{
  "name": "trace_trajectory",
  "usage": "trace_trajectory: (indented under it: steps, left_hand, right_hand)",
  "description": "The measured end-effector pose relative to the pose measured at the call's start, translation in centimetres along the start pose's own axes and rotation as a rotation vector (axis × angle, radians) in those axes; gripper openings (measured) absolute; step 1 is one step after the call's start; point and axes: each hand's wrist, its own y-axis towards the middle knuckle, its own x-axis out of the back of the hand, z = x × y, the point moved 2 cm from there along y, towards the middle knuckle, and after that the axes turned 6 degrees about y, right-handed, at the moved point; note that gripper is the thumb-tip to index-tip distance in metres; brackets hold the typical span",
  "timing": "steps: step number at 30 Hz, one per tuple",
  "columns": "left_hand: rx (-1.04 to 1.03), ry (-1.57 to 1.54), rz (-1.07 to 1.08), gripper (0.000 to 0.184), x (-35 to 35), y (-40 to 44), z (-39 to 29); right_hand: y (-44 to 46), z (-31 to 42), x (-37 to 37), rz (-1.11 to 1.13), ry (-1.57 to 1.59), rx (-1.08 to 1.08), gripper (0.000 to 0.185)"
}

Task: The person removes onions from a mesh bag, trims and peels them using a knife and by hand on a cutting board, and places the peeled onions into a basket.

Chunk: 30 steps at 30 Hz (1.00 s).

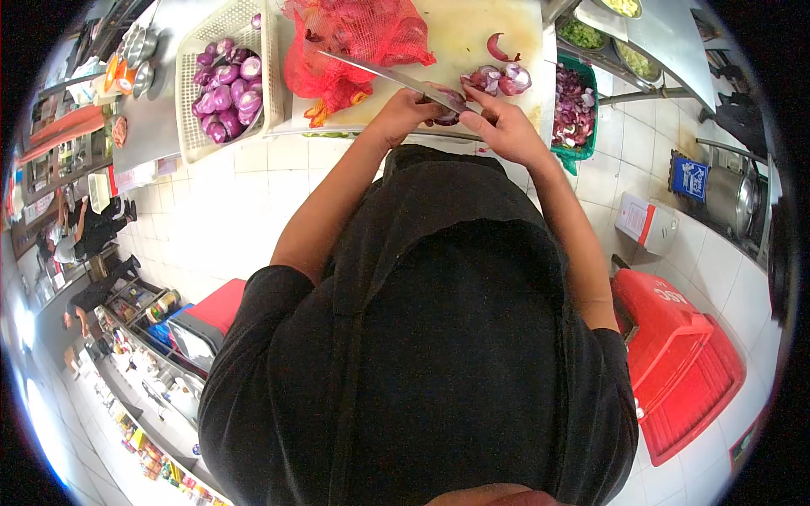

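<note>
A long knife lies slantwise over the cutting board, its blade pointing to the upper left. My right hand is closed at the knife's right end, thumb and fingers on either side of it; the handle is hidden. Under the blade, my left hand is closed around a red onion, mostly covered by fingers. Cut onion pieces sit just beyond my right hand, with a curved purple peel above them. A red mesh bag lies beyond my left hand.
Peeled red onions fill part of a white basket at left. A green crate right of the board holds onion scraps. Trays of chopped greens stand at upper right. A red bin is lower right; people are at far left.
</note>
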Motion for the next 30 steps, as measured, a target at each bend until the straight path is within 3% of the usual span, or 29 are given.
trace_trajectory:
  steps: [4,10,13,16,24,30]
  left_hand:
    - [-0.004,0.001,-0.018,0.030,0.0,-0.1,0.0]
    - [-0.002,0.048,-0.025,0.034,0.3,0.1,0.3]
    - [0.006,0.046,-0.026,0.036,0.3,0.0,0.5]
    - [0.018,0.047,0.014,0.039,0.2,-0.2,0.0]
    - [-0.014,0.061,-0.026,0.046,-0.2,-0.5,-0.7]
    - [-0.012,0.132,-0.149,0.046,0.7,-1.0,-0.2]
  right_hand:
    - [-0.3,0.8,0.0,0.001,0.002,0.061,0.058]
    - [-0.2,-0.2,-0.6,-0.032,0.079,0.140,0.060]
    - [0.0,-0.5,-1.2,-0.127,0.201,0.193,0.049]
    - [-0.5,-0.5,0.7,0.022,0.418,-0.303,0.052]
    - [0.0,-2.1,2.9,-0.204,0.512,-0.357,0.052]
    - [-0.4,-0.3,3.6,-0.382,0.315,-0.219,0.048]
